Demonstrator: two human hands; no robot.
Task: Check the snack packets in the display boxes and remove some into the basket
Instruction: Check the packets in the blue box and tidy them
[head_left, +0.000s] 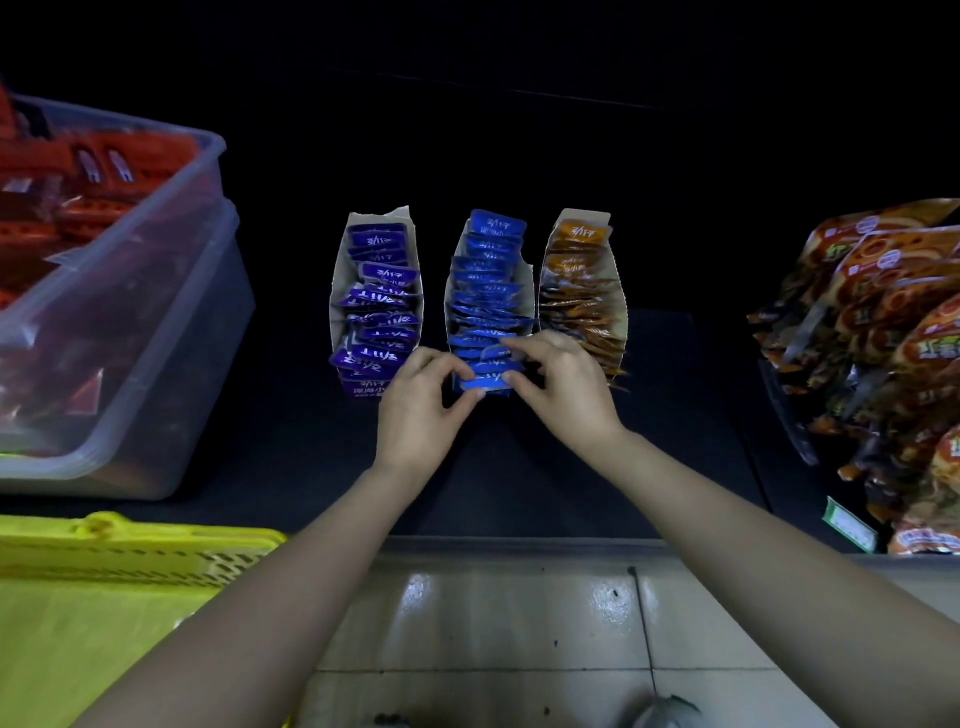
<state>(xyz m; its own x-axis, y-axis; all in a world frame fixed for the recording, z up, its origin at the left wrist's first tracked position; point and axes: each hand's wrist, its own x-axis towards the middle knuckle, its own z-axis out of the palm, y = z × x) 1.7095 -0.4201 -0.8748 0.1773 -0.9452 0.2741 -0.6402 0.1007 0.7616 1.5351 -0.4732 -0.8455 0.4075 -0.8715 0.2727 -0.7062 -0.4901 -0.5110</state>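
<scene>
Both hands pinch the nearest blue packet (483, 383): left hand (421, 415) has thumb and forefinger on its left end, right hand (569, 392) curls over its right end, fingertips also on the packets just behind. It sits at the near end of the middle display box (528, 291) on the dark shelf (519, 478), between the purple-packet box (336, 296) on the left and the orange-packet box (621, 296) on the right. Handling guess: light, thin foil sachet, soft and crinkly, glossy so probably slippery; contents may crush if squeezed mid-body. Best hold looks like the sealed side edges, as here, lifting straight up so neighbours don't drag out. Orientation: packet stands on edge, face toward the person, long axis left–right across the box. The row itself runs near to far, packets leaning like shingles. Print is too blurred to read, so can't tell dates. Yellow basket (130, 556) is near left, below the shelf edge, well apart from the box, so likely a carry left and down. Clear tub (171, 322) of red packets sits on the left, not involved.
</scene>
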